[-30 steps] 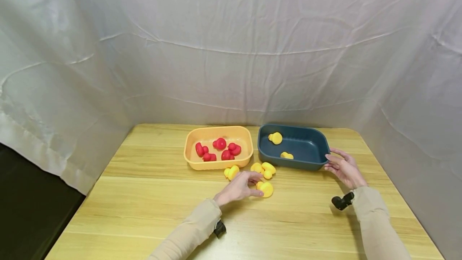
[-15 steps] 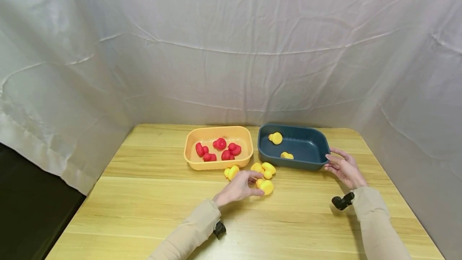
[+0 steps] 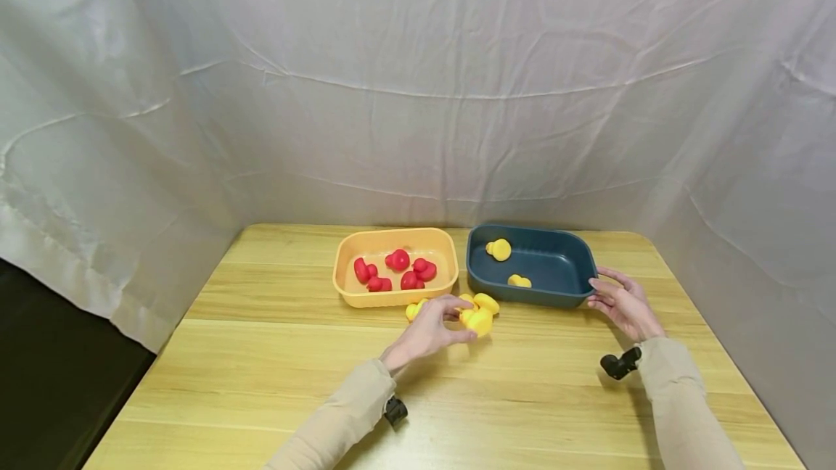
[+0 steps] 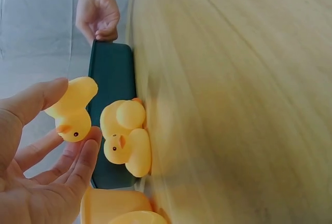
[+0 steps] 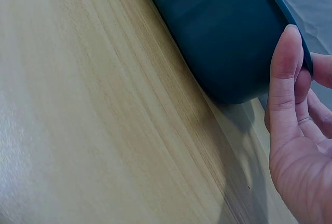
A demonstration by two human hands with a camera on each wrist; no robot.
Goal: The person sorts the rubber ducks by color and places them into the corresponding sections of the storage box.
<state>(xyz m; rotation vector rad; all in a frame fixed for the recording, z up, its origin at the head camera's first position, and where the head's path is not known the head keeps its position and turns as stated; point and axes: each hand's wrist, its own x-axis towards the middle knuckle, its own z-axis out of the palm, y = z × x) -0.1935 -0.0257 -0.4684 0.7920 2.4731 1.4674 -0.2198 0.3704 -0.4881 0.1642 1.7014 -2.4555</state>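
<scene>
My left hand point(image 3: 427, 331) pinches a yellow rubber duck point(image 4: 75, 110) between thumb and fingers, raised off the table in the left wrist view. Just beyond it, two more yellow ducks point(image 4: 132, 154) sit close together on the table, before the dark blue bin point(image 3: 551, 267). Another yellow duck point(image 3: 414, 310) shows partly behind the back of my left hand. At the bin's right end, my right hand point(image 3: 625, 309) grips the rim, thumb point(image 5: 285, 58) on the outside. Inside that bin lie two yellow ducks point(image 3: 500, 249).
A light orange bin point(image 3: 392, 299) stands left of the blue one, holding several red ducks point(image 3: 398, 260). Both bins are near the back edge of the wooden table point(image 3: 261, 368). Pale curtains point(image 3: 418, 93) hang behind and at the sides.
My left hand has closed on the nearest yellow duck and lifted it, moving slightly away from me towards the other ducks. My right hand and both bins stay put.
</scene>
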